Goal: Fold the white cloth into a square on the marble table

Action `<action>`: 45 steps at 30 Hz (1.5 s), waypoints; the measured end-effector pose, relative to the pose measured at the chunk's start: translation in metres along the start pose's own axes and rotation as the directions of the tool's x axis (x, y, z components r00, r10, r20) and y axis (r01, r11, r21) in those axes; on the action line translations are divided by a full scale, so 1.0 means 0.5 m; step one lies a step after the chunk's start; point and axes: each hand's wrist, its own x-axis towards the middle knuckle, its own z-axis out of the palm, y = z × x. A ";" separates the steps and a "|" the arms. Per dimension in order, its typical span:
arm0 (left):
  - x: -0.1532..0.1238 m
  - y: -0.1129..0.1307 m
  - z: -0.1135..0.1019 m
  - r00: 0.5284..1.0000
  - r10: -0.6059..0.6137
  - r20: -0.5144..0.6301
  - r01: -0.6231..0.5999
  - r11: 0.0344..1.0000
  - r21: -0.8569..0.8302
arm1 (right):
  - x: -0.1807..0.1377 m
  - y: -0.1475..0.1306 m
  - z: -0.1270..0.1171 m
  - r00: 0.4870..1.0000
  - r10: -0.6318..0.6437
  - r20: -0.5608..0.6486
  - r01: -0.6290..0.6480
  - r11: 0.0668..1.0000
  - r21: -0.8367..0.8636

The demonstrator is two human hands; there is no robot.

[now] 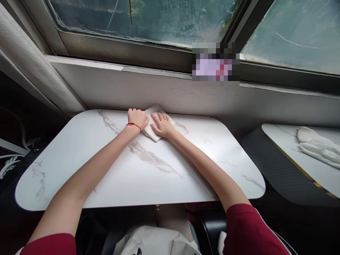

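Observation:
A folded white cloth [152, 131] lies on the white marble-patterned table [111, 184], close to its far edge by the wall. At the cloth's left side, my left hand [137, 118] has its fingers curled in and its thumb against the cloth. What lies under those fingers is hidden. A red string bracelet [134, 124] circles the left wrist. My right hand [162, 124] rests flat on the cloth's right part, fingers spread.
Beyond the table rise a low wall [159, 92] and a window [148, 21]. A pale pipe [39, 60] runs down at the left, above white cables [10, 164]. To the right, another marble-patterned surface [287, 141] holds a crumpled white cloth [318, 145].

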 end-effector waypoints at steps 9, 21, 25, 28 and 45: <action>-0.001 -0.005 0.027 0.999 0.033 -0.019 -0.033 0.999 0.005 | 0.024 0.038 0.003 0.986 -0.168 -0.010 0.168 0.985 0.042; 0.009 -0.019 0.053 0.978 0.207 0.037 -0.207 0.978 0.004 | 0.026 0.008 -0.019 0.993 -0.090 0.078 0.095 0.993 -0.069; 0.002 -0.031 0.053 0.960 0.275 0.043 -0.276 0.961 0.021 | 0.009 -0.016 -0.019 0.998 -0.063 0.030 0.066 0.992 -0.105; -0.011 -0.041 0.048 0.948 0.308 0.079 -0.311 0.950 0.033 | -0.007 -0.048 -0.023 0.999 -0.041 0.032 0.045 0.992 -0.114; -0.356 -0.129 -0.013 0.959 0.270 0.083 -0.276 0.958 0.078 | -0.223 -0.307 -0.118 0.931 -0.349 0.110 0.358 0.930 -0.080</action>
